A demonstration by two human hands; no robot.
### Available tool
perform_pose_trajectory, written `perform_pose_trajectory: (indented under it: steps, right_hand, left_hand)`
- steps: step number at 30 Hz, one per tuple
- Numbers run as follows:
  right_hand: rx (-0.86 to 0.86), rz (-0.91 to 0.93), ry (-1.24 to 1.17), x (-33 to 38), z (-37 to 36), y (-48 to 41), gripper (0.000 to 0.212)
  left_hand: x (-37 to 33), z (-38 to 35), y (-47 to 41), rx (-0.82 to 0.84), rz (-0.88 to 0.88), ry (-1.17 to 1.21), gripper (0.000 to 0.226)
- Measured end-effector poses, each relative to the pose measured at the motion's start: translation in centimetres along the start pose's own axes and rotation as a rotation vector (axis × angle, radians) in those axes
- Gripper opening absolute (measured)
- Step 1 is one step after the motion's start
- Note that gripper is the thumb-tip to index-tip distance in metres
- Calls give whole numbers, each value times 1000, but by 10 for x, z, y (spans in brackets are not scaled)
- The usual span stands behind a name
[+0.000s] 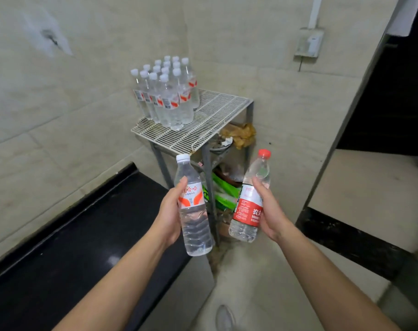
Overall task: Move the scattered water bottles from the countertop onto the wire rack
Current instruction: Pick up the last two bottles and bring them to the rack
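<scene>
The left hand [169, 211] gripped a white-capped bottle [193, 209] and the right hand [269, 211] a red-capped bottle [249, 201], both held short of the wire rack [217, 115] bearing clustered bottles [167, 94].

A grey electrical box [309, 43] is fixed high on the tiled wall [60, 103], with a white conduit [315, 10] rising from it. Green packets [223, 194] and crumpled brownish wrapping [241, 134] lie in the floor corner, and a grey shoe [224, 317] shows on the floor [251, 283] at the bottom edge.
</scene>
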State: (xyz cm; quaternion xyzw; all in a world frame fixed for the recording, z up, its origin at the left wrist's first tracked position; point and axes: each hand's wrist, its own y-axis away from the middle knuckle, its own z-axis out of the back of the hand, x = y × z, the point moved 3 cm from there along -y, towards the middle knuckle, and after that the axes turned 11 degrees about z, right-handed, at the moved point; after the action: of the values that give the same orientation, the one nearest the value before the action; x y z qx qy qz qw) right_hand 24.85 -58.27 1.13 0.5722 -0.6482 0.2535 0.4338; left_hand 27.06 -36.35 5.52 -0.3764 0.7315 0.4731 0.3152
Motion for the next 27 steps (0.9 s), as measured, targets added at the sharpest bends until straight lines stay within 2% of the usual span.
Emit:
perform_pose_trajectory:
  steps: [4, 7, 12, 14, 16, 19, 21, 24, 27]
  right_hand:
    - [-3, -32, -43, 28, 17, -60, 53]
    - [18, -16, 53, 64, 23, -115, 50]
    - [59, 72, 314, 134, 16, -201, 55]
    - [76, 114, 365, 155, 13, -232, 66]
    - [99, 138, 348, 169, 6, -260, 65]
    - [142, 184, 294, 184, -8, -307, 53]
    - [182, 205, 279, 189, -19, -341, 58]
    - [242, 209, 268, 188, -40, -394, 68]
    - [315, 231, 243, 184, -59, -450, 63]
  left_hand:
    - [-18, -39, -70, 70, -14, 44, 40]
    - [-46, -70, -126, 82, -45, 74, 33]
    - [-112, -112, -197, 150, -95, 159, 32]
    - [-137, -122, -220, 178, -141, 199, 42]
    - [-158, -128, -240, 189, -186, 204, 50]
    - [-184, -129, -270, 67, -293, 149, 61]
    - [-199, -129, -286, -34, -354, 85, 66]
    - [-212, -128, -312, -185, -422, -21, 62]
    - [-227, -128, -341, -294, -478, -60, 58]
